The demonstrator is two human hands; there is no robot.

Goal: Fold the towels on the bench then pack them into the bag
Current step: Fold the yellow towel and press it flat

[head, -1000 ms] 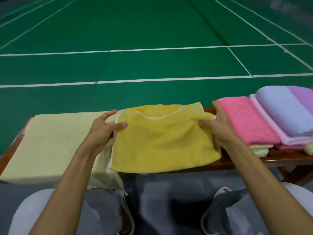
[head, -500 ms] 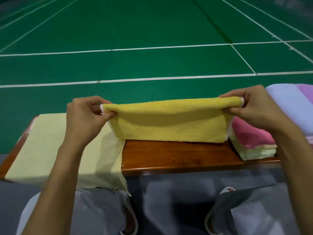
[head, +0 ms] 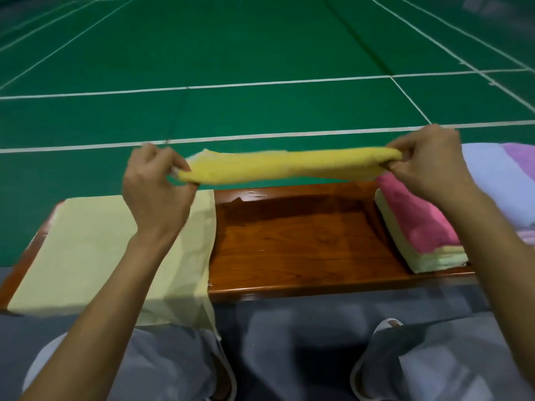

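Observation:
A yellow towel is stretched level in the air above the wooden bench. My left hand pinches its left end and my right hand pinches its right end. A pale yellow bag lies flat on the left part of the bench, its edge hanging over the front. On the right part of the bench sits a folded pink towel on top of a pale cream towel. Farther right lie a lavender-blue towel and a purple towel.
Beyond the bench spreads a green court floor with white lines. My knees in grey trousers and white slippers are just in front of the bench's near edge.
Both hands have lifted the yellow towel off the bench and raised it higher; it now hangs as a thin level band, and the wood beneath is bare.

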